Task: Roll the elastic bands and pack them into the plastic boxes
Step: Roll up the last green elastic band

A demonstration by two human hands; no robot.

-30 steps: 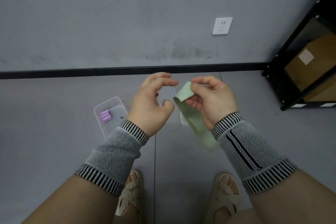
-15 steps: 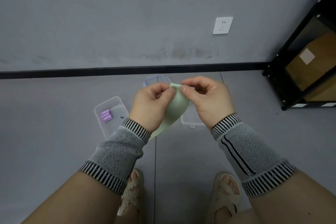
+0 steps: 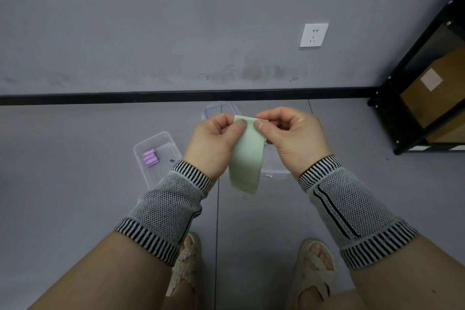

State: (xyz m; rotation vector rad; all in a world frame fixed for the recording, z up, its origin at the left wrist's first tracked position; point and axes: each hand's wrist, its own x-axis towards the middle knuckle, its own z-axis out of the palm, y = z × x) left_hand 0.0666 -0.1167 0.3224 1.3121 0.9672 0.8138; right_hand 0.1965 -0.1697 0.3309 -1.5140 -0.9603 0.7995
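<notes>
Above the grey floor (image 3: 75, 209), at chest height: both hands hold one pale green elastic band (image 3: 247, 158) by its top edge. Left hand (image 3: 214, 143) pinches the left corner between thumb and curled fingers; right hand (image 3: 292, 136) pinches the right corner the same way. Fingers of both hands clamped on the band. The rest of the band hangs flat and unrolled between the wrists, well clear of the floor.

On the floor, left of the hands: an open clear plastic box (image 3: 151, 143) with small purple rolls (image 3: 149, 158) stacked at its near-left side; looks like three, each marked "10". Much of that box is bare.

Directly under the hands: a second clear box (image 3: 273, 171), mostly hidden; contents cannot be told. Beyond the hands, a clear rim with blue trim (image 3: 216, 108), perhaps a lid or a third box.

Progress, judged: a few purple bands rolled and packed. The green band is at the very start, with no turn yet visible at the top edge. Left to do: roll it, place it in a box. No other loose bands in view
</notes>
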